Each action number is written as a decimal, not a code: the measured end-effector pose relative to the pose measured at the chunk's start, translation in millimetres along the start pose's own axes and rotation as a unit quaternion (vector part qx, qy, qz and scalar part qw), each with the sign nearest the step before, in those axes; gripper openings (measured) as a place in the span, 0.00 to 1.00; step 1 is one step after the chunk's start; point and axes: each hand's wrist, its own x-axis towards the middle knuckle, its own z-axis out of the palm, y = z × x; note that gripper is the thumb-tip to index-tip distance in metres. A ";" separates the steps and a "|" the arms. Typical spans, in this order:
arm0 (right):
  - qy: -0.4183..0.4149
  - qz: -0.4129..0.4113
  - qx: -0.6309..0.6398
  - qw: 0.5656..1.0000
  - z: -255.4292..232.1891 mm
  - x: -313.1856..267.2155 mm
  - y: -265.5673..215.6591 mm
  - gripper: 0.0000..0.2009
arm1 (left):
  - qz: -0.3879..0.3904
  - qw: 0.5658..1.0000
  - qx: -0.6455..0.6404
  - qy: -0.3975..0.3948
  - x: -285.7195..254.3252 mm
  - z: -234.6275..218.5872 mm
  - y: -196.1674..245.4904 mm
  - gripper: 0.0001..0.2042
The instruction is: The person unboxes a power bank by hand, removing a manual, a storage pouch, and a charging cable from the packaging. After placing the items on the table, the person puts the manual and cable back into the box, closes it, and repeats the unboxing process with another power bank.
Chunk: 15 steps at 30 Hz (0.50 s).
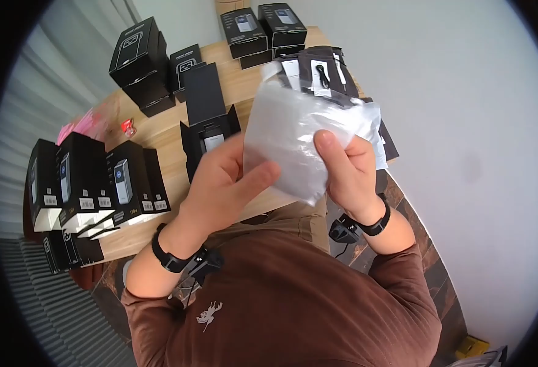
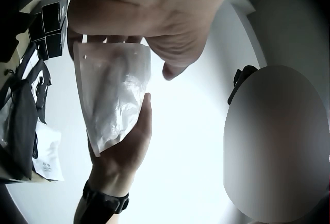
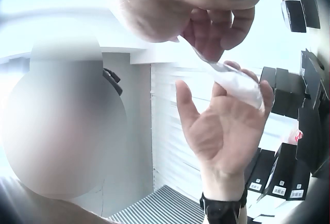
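A translucent plastic bag (image 1: 287,140) is held up in front of the chest, over the table's near edge. My right hand (image 1: 348,177) pinches its right side, thumb on the near face. At the bag's left side, my left hand (image 1: 217,183) has its fingers behind the bag and its thumb lifted. In the right wrist view the left hand (image 3: 224,126) is spread, palm toward the bag (image 3: 240,85), fingers touching its far side. The left wrist view shows the bag (image 2: 113,90) between both hands. An open black box (image 1: 205,98) stands behind the left hand.
Black boxes (image 1: 85,177) stand in rows at the table's left, with more stacked (image 1: 139,61) behind and at the back (image 1: 244,30). Dark pouches with white cards and a cable (image 1: 322,74) lie at the right. A small red item (image 1: 128,127) and pink plastic (image 1: 88,124) are at the left.
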 end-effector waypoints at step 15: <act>-0.114 0.010 -0.202 0.973 -15.9 4.4 -5.8 0.09 | -0.062 0.993 0.101 0.010 -6.4 -14.2 3.1 0.11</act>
